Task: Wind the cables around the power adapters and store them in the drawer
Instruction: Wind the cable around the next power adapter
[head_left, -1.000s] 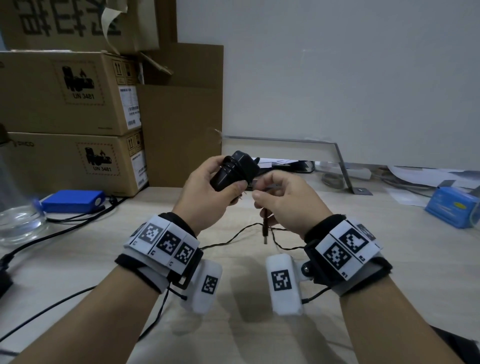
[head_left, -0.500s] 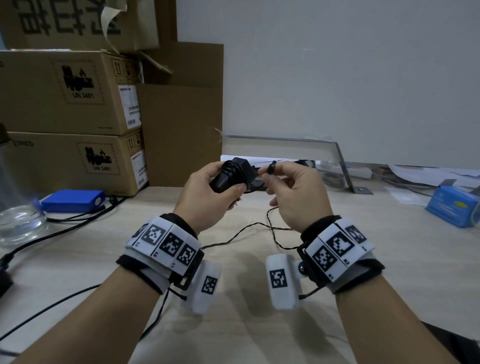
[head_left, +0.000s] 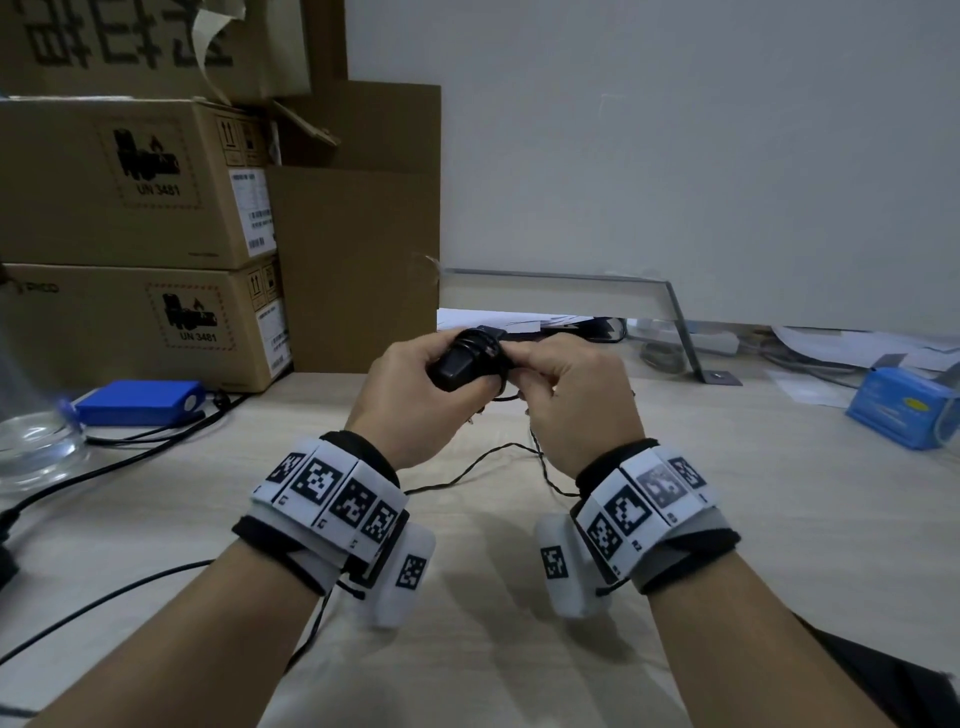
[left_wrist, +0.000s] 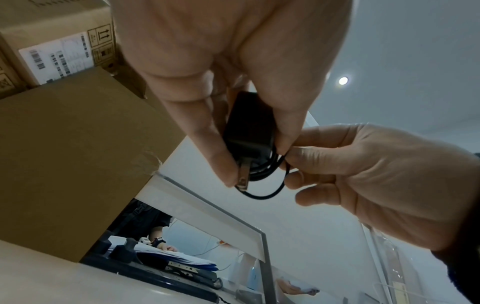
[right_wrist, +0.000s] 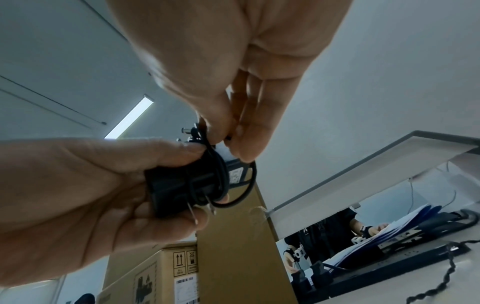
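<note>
My left hand (head_left: 410, 400) grips a black power adapter (head_left: 462, 361) above the desk, thumb and fingers round its body (left_wrist: 248, 131). Its thin black cable (right_wrist: 221, 179) lies in several turns round the end near the two metal prongs (right_wrist: 193, 211). My right hand (head_left: 566, 395) pinches the cable's free end (left_wrist: 284, 162) right beside the adapter, with a small loop (left_wrist: 262, 196) hanging below. The barrel plug tip (right_wrist: 185, 130) sticks out by my right fingers. No drawer is in view.
Stacked cardboard boxes (head_left: 135, 234) stand at the back left. A blue box (head_left: 137, 400) and a glass dish (head_left: 36, 447) lie at the left with black cables (head_left: 119, 457). A twisted thin wire (head_left: 483, 462) lies on the desk under my hands. A blue packet (head_left: 904, 410) sits at the right.
My right hand brought the cable's end up from below and over to the adapter, adding turns. Both hands have closed together and sit a little farther from me.
</note>
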